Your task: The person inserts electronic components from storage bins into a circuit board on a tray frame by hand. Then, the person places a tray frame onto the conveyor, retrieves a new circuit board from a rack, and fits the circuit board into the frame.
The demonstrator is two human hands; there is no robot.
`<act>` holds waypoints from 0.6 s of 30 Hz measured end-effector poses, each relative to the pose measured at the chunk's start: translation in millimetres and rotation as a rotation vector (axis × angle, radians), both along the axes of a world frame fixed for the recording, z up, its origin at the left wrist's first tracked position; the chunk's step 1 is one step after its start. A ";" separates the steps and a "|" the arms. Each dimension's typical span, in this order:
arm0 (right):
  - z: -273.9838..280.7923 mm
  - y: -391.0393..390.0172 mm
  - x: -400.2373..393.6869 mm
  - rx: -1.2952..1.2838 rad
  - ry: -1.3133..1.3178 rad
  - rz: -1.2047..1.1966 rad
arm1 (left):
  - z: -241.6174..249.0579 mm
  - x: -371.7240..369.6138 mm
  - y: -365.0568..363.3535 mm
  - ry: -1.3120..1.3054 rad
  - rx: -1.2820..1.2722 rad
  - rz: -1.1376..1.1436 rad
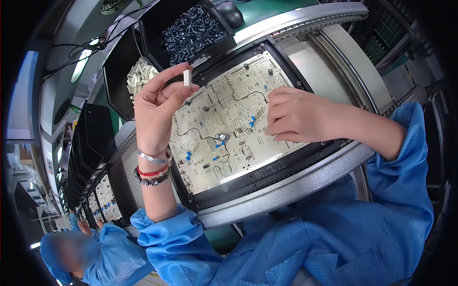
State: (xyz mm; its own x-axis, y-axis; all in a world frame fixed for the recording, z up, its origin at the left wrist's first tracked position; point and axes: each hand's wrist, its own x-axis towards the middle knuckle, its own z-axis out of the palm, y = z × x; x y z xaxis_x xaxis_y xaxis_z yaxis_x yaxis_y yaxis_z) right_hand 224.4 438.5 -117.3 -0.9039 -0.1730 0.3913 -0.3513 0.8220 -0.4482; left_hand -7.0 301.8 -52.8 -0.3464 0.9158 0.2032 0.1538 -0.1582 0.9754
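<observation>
Between the thumb and forefinger of my left hand (160, 97) is a white pin connector (187, 78), its row of pins facing right. That hand is raised over the upper left corner of a pale circuit board (224, 112). My right hand (296, 114) is low over the board's right side, fingers curled together; whatever may be in them is hidden. Blue capacitors (252, 121), a silver-topped capacitor (222, 137) and small black parts stand on the board. A black frame (267, 174) surrounds the board.
A black bin (224, 42) of small dark parts and another bin (112, 81) of white connectors stand behind the board. Metal conveyor rails (286, 186) run along it. At lower left a co-worker in blue (114, 257) sits by more boards (107, 200).
</observation>
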 end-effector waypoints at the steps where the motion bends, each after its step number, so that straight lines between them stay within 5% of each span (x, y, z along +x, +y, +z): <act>1: 3.9 3.3 2.7 -0.004 -0.002 0.016 | 0.6 5.2 2.7 -0.023 0.016 0.000; 7: 41.0 43.3 9.3 -0.211 -0.011 -0.330 | -4.4 23.0 13.7 -0.079 0.047 0.008; 11: 27.4 73.8 12.3 -0.312 0.101 -0.426 | -8.1 52.8 29.5 -0.056 -0.249 -0.083; 18: 33.9 79.2 15.4 -0.289 0.014 -0.495 | -42.2 88.5 68.4 0.270 -0.290 -0.208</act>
